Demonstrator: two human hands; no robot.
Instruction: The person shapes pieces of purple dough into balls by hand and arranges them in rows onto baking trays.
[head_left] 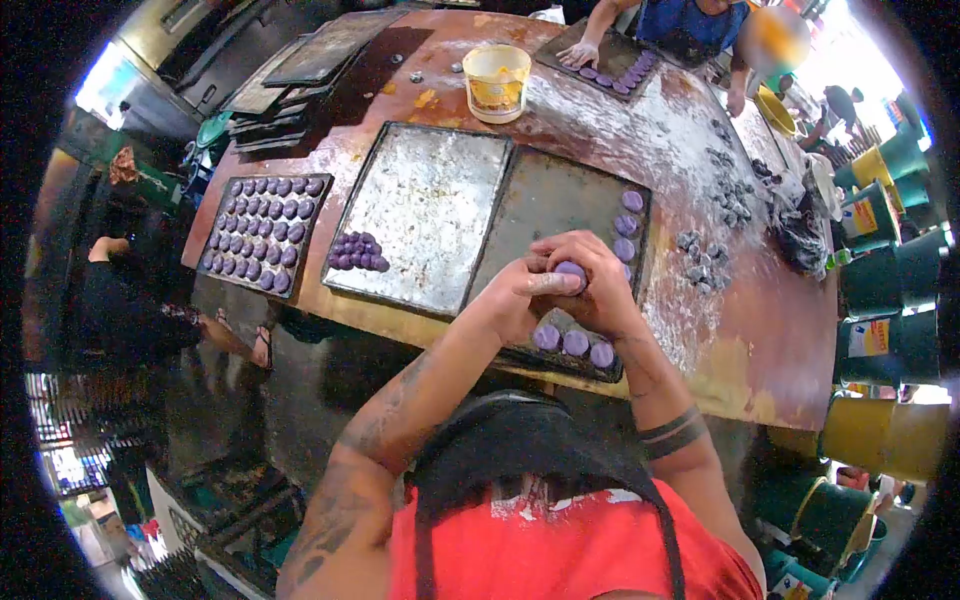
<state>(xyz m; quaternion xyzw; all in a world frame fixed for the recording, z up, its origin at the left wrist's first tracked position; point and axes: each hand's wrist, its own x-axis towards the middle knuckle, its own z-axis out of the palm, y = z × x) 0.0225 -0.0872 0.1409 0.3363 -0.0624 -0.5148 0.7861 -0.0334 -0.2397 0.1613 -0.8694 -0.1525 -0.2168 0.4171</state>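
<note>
A round piece of purple dough [571, 274] sits between my two hands, above the dark baking tray [545, 195]. My left hand [518, 300] presses on it from the left, its thumb lying across the front. Curled around it from the right and top are the fingers of my right hand [603, 285]. On the dark tray, flattened purple dough rounds [575, 343] line the near edge, and more dough rounds [625, 224] run up the right edge, partly hidden by my right hand. A cluster of small purple dough balls [357, 252] lies on the lighter metal tray [430, 190] to the left.
A full tray of purple rounds [265, 235] is at far left, below stacked trays [325, 55]. A plastic tub [497, 85] stands behind. Flour and dark lumps [703, 262] cover the table's right. Across it, a co-worker's hand [578, 54] touches another tray [600, 65].
</note>
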